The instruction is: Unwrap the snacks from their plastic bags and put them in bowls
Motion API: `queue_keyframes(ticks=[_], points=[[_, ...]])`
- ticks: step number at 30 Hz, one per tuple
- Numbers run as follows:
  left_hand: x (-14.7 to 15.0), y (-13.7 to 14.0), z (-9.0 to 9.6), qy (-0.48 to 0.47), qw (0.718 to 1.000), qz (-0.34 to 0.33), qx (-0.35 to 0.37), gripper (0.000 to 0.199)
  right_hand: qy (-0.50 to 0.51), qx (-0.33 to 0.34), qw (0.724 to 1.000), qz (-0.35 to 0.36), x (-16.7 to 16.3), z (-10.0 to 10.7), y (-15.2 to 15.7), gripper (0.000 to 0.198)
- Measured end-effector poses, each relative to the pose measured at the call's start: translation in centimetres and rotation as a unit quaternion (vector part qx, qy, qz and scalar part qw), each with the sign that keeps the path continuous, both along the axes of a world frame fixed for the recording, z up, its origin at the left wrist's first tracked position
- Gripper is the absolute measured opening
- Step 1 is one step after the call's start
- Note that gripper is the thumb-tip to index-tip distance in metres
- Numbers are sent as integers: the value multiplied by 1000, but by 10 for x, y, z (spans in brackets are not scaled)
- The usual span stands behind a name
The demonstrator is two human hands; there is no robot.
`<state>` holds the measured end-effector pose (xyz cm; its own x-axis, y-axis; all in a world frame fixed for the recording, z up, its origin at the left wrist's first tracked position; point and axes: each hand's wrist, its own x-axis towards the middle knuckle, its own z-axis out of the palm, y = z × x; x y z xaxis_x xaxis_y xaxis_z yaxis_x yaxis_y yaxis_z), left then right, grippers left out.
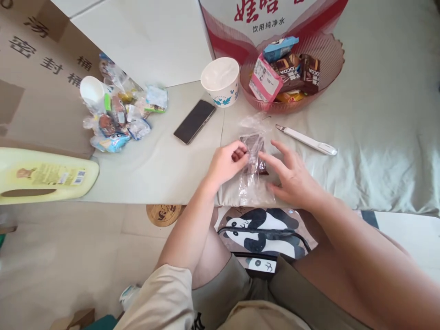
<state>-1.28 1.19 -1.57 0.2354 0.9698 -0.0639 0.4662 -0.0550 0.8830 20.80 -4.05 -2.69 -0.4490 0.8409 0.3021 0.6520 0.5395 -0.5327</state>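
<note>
Brown packet [255, 149] on cloth-covered bench [378, 142], near-left of the pink bowl [335, 64], in or under a clear bag [248, 189], can't tell which. Judged partway: packet and bag together; what's left can't be told. Left hand [228, 162], near-left of bowl, curled at the packet, grip unclear. Right hand [294, 178], nearer side of bowl, open, fingers spread beside bag. Text: "COCOA" on 2 brown packs [310, 73] inside bowl; "饮用纯净水" on box [237, 34] behind bowl; "密封桶" on carton [37, 105] far left of bowl.

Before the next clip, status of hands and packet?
Left hand curled at brown packet, grip unclear. Right hand open beside it. Clear plastic over or around packet, can't tell which. Cutter lies apart.
</note>
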Motion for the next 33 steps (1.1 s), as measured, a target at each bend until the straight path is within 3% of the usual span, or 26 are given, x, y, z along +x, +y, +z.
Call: queue_keyframes(ticks=[3, 7, 11, 16, 20, 25, 30, 33], points=[[2, -1, 7, -9, 999, -34, -36, 17, 0, -2, 1000, 10, -1, 0, 4, 59], [-2, -3, 8, -7, 997, -48, -62, 20, 46, -1, 998, 40, -8, 9, 12, 6], [-10, -11, 12, -4, 994, -102, -46, 26, 104, -69, 991, 47, -18, 18, 11, 16], [-19, -29, 15, 1, 984, -180, 17, 53, 165, -139, 973, -83, -23, 26, 2, 11], [-14, -34, 11, -14, 986, -155, 58, 38, 161, -158, 969, -102, -26, 21, 3, 7], [-2, -27, 8, -25, 990, -126, 65, 27, 118, -60, 982, -137, -29, 11, 5, 10], [3, -26, 13, -34, 999, -24, 2, 29, 112, -105, 974, -165, -26, 14, 4, 6], [1, -27, 16, -92, 995, -7, -36, 32, 127, -113, 970, -175, -22, 17, 6, 9]])
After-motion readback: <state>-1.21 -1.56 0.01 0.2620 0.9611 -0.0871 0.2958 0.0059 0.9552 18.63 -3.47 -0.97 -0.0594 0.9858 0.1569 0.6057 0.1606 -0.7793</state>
